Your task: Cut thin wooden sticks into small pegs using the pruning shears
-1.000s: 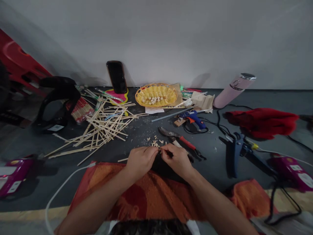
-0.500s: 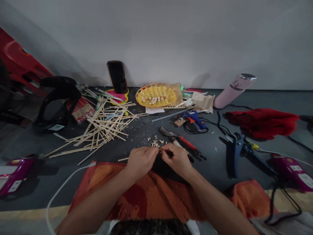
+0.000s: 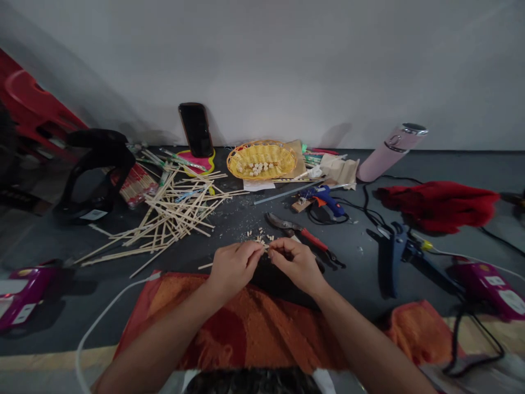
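Note:
My left hand (image 3: 237, 265) and my right hand (image 3: 296, 264) meet over the dark table, both pinched, fingertips almost touching. Pale bits of wood show between and just behind the fingertips; whether one is gripped in either hand is too small to make out. Right behind the fingers lies a little heap of short cut stick pieces (image 3: 260, 237). Beside my right hand rest pruning shears (image 3: 301, 232) with red handles, partly covered by that hand. A single wooden stick (image 3: 205, 266) pokes out from under my left hand.
Long thin wooden sticks (image 3: 176, 213) are piled at left. A yellow wicker basket (image 3: 262, 158) holds cut pieces at the back, near a blue glue gun (image 3: 326, 200). A pink bottle (image 3: 389, 153), red cloth (image 3: 438, 205) and blue-handled cutters (image 3: 394, 260) stand or lie right. An orange towel (image 3: 233, 328) lies in front.
Both hands stay together in nearly the same place, with slight finger movement. A pale bit shows more plainly between the fingertips now. The surroundings look unchanged.

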Motion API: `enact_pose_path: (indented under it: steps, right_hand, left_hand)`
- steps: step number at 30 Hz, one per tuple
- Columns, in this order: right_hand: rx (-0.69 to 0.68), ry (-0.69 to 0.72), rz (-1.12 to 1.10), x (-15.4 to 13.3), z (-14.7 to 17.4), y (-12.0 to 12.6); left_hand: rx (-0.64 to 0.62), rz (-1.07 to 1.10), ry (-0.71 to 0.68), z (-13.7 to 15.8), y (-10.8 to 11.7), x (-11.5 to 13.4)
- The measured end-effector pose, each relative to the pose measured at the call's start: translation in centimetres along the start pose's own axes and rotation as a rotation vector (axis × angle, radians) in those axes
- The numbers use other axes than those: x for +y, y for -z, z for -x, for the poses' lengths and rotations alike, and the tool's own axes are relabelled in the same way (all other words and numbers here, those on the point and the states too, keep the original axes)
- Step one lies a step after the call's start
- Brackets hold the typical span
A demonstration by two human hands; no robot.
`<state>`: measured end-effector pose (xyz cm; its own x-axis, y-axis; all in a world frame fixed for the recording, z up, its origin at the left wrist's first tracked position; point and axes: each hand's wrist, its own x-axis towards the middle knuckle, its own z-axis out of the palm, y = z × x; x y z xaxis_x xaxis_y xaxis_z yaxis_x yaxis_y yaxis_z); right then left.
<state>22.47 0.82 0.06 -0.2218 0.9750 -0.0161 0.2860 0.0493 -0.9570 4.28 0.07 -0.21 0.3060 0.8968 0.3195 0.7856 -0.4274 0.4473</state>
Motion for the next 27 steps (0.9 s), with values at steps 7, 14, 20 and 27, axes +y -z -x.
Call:
enact_pose_path:
  steps: [7,14,20,27]
  right_hand:
    - [-0.047,-0.080,-0.184,-0.06,-0.09,-0.41]
    - [-0.021,-0.063,-0.240,-0.22,0.00,-0.84]
    - [0.000,-0.033,-0.166,0.01,-0.11,-0.84]
    - [0.063,-0.046,-0.171,0.25,-0.24,-0.21]
  left_hand:
    - [-0.002,0.026,0.003,0.08,0.00,0.34]
    - [0.010,0.066,0.014,0.14,-0.28,0.44]
    - [-0.005,0.083,0.020,0.14,-0.37,0.52]
    - [-0.016,0.122,0.101,-0.17,0.05,0.25]
